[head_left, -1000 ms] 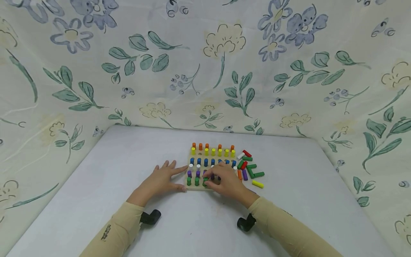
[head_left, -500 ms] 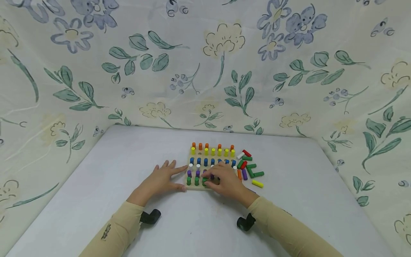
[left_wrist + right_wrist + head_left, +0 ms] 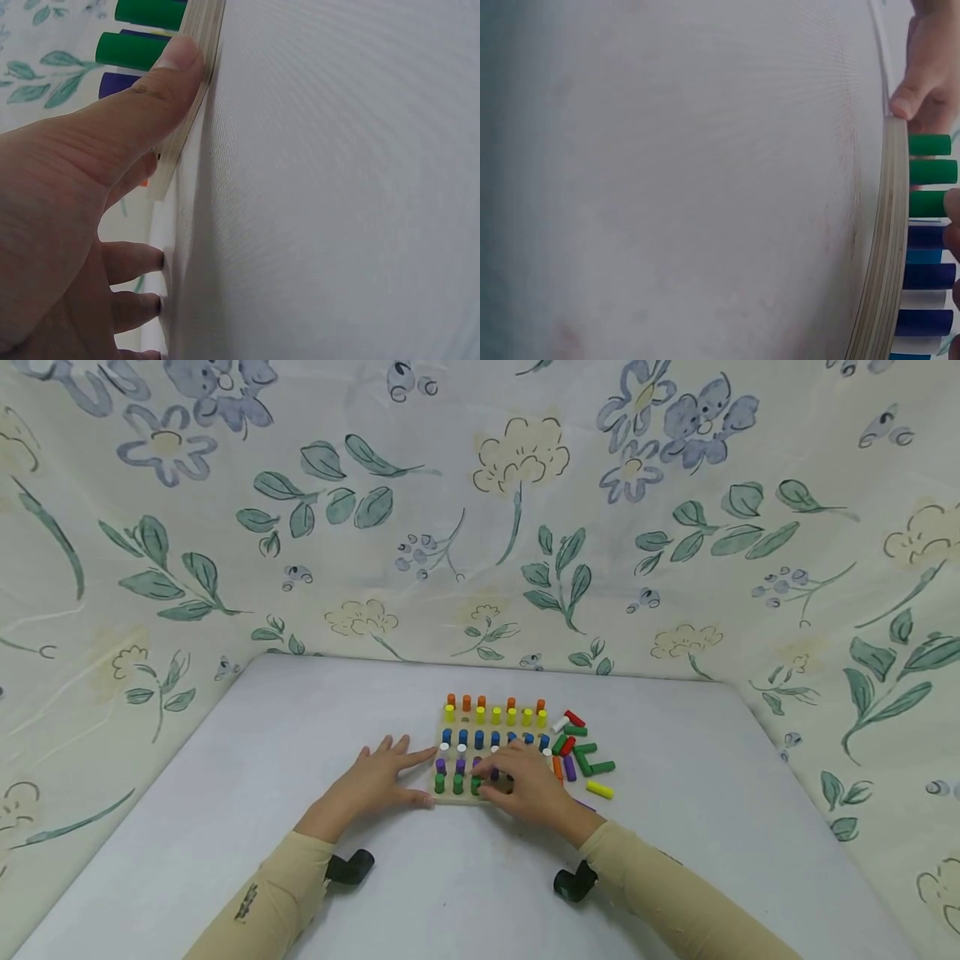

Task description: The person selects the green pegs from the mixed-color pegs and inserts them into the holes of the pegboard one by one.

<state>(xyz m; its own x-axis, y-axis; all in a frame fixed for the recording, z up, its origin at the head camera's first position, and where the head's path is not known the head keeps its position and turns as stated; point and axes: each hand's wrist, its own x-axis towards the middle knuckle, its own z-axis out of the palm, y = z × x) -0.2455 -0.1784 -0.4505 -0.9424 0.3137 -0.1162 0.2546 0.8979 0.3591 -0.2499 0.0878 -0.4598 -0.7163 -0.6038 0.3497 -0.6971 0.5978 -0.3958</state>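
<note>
on the left, our left hand point(image 3: 372, 785) lies with fingers spread, thumb on the near corner of the board point(image 3: 892, 225) and index fingertip at its side; we judge that a good brace against sliding. next, two green pegs point(image 3: 458, 784) stand upright in the nearest row. just right of them the third green peg point(image 3: 476, 786) stands in the same row, its upper end pinched between thumb and finger of our right hand point(image 3: 528, 781); whether it is fully seated we cannot tell. to do this well, we should press straight down, match its height to its neighbours, and spare the purple pegs point(image 3: 461, 767) just behind. farther right, beside the board, loose pegs point(image 3: 599, 790) lie scattered, so we had best lift our wrist before reaching there.
</note>
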